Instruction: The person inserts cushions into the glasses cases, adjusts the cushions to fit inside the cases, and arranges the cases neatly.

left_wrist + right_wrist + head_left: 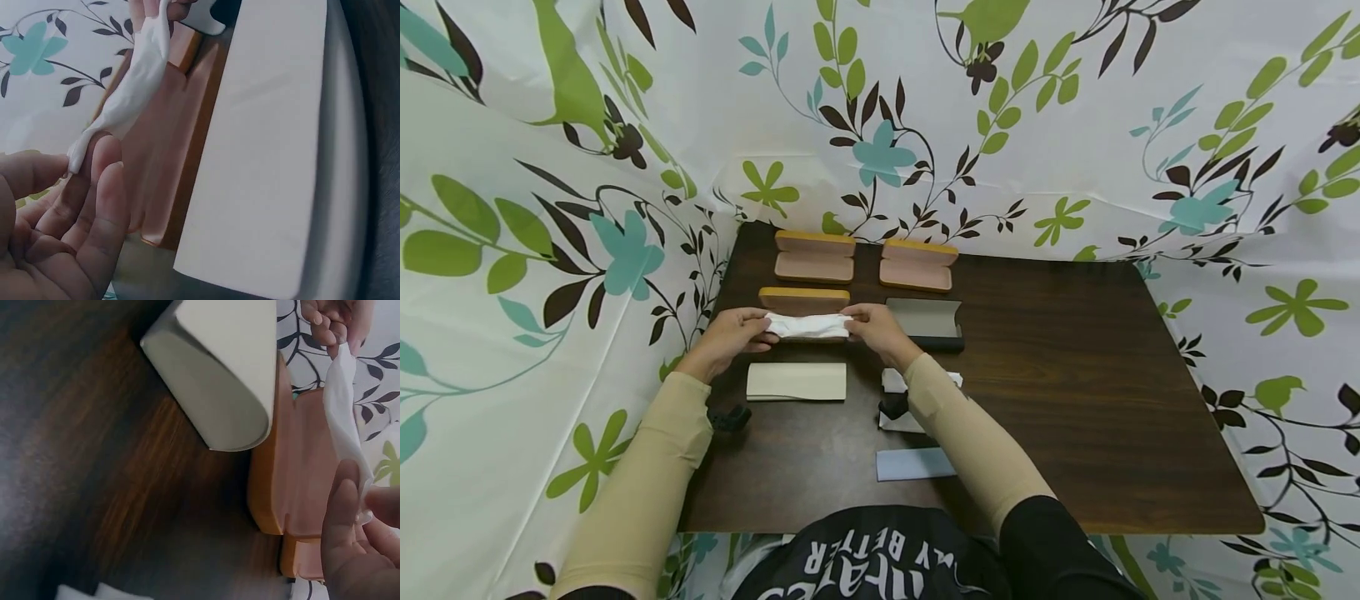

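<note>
A strip of thin white cloth or tissue (807, 326), bunched lengthwise, is stretched level between both hands. My left hand (727, 339) pinches its left end between thumb and fingers, and my right hand (882, 335) pinches the right end. In the left wrist view the strip (134, 84) looks slightly twisted. Just behind and below it lies an open orange eyeglass case (805, 300) with pink lining, partly hidden by the strip. Nearer the body stands a cream folding case (796, 382), which has a triangular end in the right wrist view.
Two more open orange cases (815, 267) (916, 275) stand along the back edge. Right of my right hand is an open grey case (925, 312) with a black edge. White pieces with something black (895, 407) and a pale blue strip (913, 464) lie under the right forearm.
</note>
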Demonstrator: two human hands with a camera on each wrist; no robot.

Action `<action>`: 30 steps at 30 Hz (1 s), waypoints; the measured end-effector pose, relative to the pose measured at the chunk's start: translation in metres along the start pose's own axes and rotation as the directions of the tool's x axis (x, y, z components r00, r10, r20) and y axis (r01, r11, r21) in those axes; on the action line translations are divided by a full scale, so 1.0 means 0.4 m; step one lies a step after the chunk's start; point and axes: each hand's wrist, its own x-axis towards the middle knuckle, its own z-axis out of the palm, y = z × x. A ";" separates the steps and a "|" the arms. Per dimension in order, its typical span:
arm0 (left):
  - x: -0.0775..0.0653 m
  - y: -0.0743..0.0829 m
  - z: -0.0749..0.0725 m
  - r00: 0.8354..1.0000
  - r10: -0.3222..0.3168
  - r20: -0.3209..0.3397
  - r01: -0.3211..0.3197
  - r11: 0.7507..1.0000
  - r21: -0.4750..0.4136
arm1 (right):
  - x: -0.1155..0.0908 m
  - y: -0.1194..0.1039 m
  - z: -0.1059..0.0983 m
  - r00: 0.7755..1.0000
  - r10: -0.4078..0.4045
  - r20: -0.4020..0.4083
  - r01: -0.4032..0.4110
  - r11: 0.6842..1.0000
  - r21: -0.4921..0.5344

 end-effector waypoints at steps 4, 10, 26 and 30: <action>0.021 -0.003 -0.003 0.999 -0.035 -0.019 0.036 0.998 0.047 | 0.022 0.009 0.008 1.000 0.023 0.007 -0.023 0.999 -0.034; 0.042 -0.013 -0.011 0.995 -0.081 -0.053 0.086 0.990 0.107 | 0.044 0.021 0.022 1.000 0.017 0.021 -0.014 0.992 -0.125; 0.048 -0.027 -0.006 0.988 -0.055 -0.143 0.088 0.967 0.238 | 0.051 0.026 0.036 0.993 -0.102 0.062 0.119 0.884 -0.452; 0.052 -0.027 -0.008 0.985 -0.025 -0.173 0.078 0.947 0.311 | 0.053 0.022 0.039 0.996 -0.085 0.020 0.085 0.880 -0.468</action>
